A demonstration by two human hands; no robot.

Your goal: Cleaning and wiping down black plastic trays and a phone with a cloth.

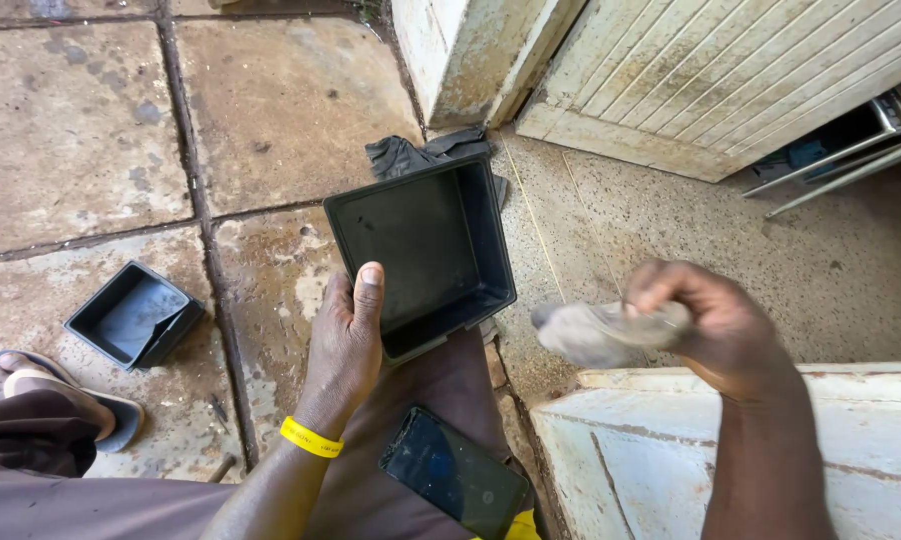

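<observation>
My left hand [349, 340] grips the near rim of a black square plastic tub [426, 250], thumb over the edge, tilting its open side toward me. A yellow band is on that wrist. My right hand [716, 325] is closed around a crumpled grey cloth [591, 335], blurred with motion, just right of the tub. The tub rests against my knee.
A second, smaller black tub [136, 315] lies on the stone paving at left, by my sandalled foot [31, 385]. A dark phone [456, 475] rests on my lap. A dark rag [426, 152] lies behind the tub. White doorframe and step [651, 440] at right.
</observation>
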